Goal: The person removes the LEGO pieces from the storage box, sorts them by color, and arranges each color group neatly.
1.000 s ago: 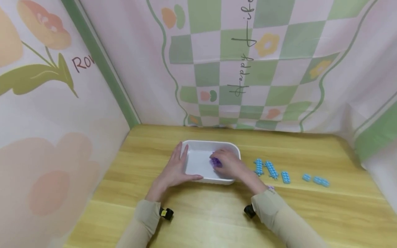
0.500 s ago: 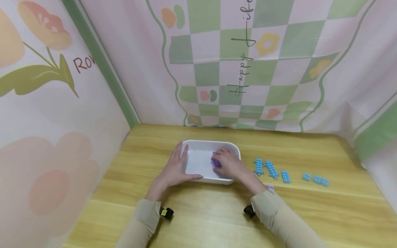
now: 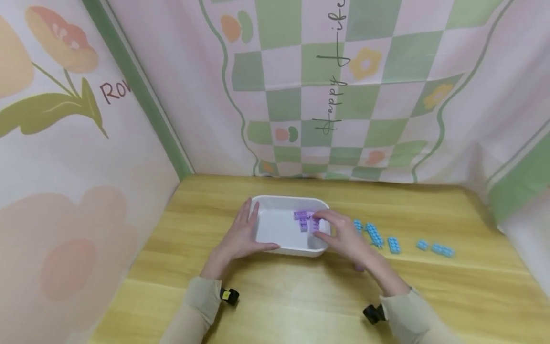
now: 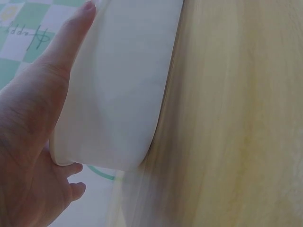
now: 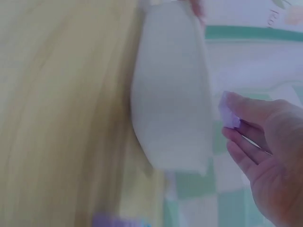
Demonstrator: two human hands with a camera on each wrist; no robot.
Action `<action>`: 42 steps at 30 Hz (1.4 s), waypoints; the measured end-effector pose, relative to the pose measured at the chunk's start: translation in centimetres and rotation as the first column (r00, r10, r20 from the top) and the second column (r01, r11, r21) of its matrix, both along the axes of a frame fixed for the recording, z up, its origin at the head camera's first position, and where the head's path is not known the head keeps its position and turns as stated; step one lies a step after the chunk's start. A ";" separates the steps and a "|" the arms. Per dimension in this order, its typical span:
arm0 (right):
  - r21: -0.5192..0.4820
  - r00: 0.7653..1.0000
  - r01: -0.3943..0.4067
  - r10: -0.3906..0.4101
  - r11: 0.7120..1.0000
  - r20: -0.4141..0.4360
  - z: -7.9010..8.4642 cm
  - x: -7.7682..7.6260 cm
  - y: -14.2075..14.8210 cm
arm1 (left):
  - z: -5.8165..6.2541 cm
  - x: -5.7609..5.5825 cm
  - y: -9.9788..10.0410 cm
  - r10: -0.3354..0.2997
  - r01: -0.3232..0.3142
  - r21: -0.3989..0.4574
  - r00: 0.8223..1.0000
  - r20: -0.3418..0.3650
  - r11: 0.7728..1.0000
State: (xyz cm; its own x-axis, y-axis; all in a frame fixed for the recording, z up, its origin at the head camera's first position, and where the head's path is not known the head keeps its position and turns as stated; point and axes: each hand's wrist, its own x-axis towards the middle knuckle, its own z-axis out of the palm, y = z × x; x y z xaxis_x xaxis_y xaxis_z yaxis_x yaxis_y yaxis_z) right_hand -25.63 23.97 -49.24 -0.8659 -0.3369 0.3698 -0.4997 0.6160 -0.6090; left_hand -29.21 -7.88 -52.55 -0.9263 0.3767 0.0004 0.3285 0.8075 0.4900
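A white tray [image 3: 275,234] sits on the table. My left hand [image 3: 240,236] spans its left end, thumb straight along the front rim and fingers spread at the left side. In the left wrist view, the left thumb [image 4: 71,40] lies at the tray's edge. Purple toy bricks [image 3: 302,217] lie inside, towards the right. Near the right rim, my right hand [image 3: 343,236] pinches a light purple toy brick [image 3: 315,224] between thumb and fingers. The right wrist view shows that pinched brick [image 5: 228,112] above rim level, with the lower fingers bent loosely.
Right of the tray lie several light blue bricks [image 3: 374,234], spread out in a loose row to another blue piece [image 3: 442,250]. A purple piece [image 3: 359,267] peeks out beneath the right forearm. A patterned curtain [image 3: 326,105] hangs behind the table [image 3: 292,296].
My right hand has moved right from over the tray's bricks and now holds a light purple brick near the right rim. More purple bricks show in the tray. The left hand stays put.
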 end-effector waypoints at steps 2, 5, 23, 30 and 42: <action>-0.008 1.000 0.023 -0.023 1.000 0.015 0.4 0.8 1.3 | 0.0 0.0 0.0 0.000 0.000 -0.005 1.000 0.003 1.000; 0.006 0.998 0.057 -0.058 0.998 0.031 1.0 2.1 3.3 | 0.0 -0.1 -0.1 0.000 0.000 -0.012 1.000 0.006 1.000; 0.235 0.975 0.199 -0.169 0.951 -0.141 -3.1 8.4 14.4 | 0.4 0.1 0.1 -0.004 0.004 -0.008 1.000 -0.014 1.000; 0.263 0.975 0.201 -0.219 0.944 0.041 -4.3 9.4 14.6 | -0.1 0.1 0.0 0.001 -0.001 0.007 1.000 0.000 1.000; 0.279 0.966 0.213 -0.245 0.936 0.083 -3.9 9.7 14.6 | -0.2 -0.1 0.2 0.003 -0.003 0.041 1.000 0.016 0.999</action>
State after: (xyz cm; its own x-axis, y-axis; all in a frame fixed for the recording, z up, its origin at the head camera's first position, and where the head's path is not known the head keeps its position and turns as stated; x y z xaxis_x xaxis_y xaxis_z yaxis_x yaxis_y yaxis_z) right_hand -15.98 38.57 -53.14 -0.9624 -0.1967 0.1876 -0.2624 0.8524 -0.4523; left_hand -29.27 -7.71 -52.75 -0.9275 0.3739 0.0013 0.3182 0.7877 0.5275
